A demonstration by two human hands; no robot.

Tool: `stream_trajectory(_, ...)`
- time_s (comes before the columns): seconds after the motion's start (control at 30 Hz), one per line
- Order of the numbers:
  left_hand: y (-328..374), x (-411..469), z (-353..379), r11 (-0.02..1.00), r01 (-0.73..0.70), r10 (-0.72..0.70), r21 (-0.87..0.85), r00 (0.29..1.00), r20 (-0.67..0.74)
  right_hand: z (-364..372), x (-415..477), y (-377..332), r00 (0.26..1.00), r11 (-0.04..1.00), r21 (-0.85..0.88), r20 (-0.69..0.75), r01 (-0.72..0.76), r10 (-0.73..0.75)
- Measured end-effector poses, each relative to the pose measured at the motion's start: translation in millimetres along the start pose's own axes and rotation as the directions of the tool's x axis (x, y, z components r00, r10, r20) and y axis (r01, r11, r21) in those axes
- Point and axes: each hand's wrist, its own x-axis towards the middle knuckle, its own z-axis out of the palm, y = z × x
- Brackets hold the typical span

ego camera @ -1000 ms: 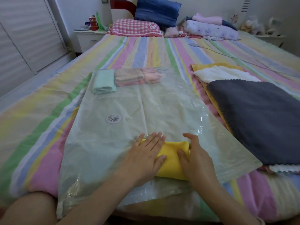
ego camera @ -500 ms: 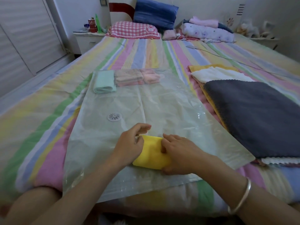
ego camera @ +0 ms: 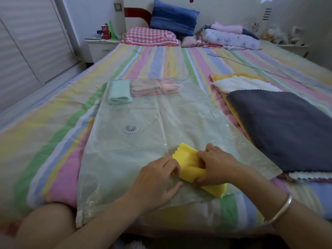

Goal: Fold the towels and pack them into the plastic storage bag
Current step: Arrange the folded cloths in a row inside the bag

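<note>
A clear plastic storage bag (ego camera: 143, 155) with a round white valve (ego camera: 131, 129) lies flat on the striped bed. At its far end, inside it, sit a folded mint towel (ego camera: 119, 93), a brownish-pink one (ego camera: 145, 88) and a pink one (ego camera: 170, 86). On the bag's near right part lies a folded yellow towel (ego camera: 186, 159), turned at an angle. My right hand (ego camera: 217, 164) grips its middle with curled fingers. My left hand (ego camera: 158, 178) holds its left edge, thumb stretched out over the plastic.
To the right of the bag lies a stack of unfolded towels: dark grey (ego camera: 280, 128) on top, white (ego camera: 240, 83) and orange-yellow (ego camera: 215, 77) beneath. Pillows and bedding sit at the headboard. A nightstand (ego camera: 100, 47) stands at the far left. A thin cable (ego camera: 251, 66) crosses the bed.
Both hands went from pressing flat on the yellow towel to gripping it. The towel has been folded smaller, turned diagonal and shifted right toward the bag's near edge.
</note>
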Motion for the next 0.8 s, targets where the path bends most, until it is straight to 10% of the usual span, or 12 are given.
stream_trajectory(0.33, 1, 12, 16, 0.997, -0.033, 0.007, 0.065, 0.932, 0.363, 5, -33, 30, 0.976, 0.985, -0.042, 0.128, -0.170, 0.174)
stream_trajectory(0.57, -6, 15, 9, 0.996, 0.049, -0.015, -0.074, 0.911, 0.413, 17, -63, 25, 0.925, 0.928, 0.359, -0.312, -0.096, 0.217)
stream_trajectory(0.67, -2, 11, 5, 0.980, 0.146, -0.096, -0.132, 0.940, 0.328, 22, -84, 12, 0.786, 0.899, 0.367, -0.617, 0.237, 0.045)
stream_trajectory(0.8, -1, 13, -2, 0.942, 0.282, -0.226, -0.185, 0.935, 0.273, 38, -96, 17, 0.678, 0.923, -0.155, -0.637, 0.353, -0.366)
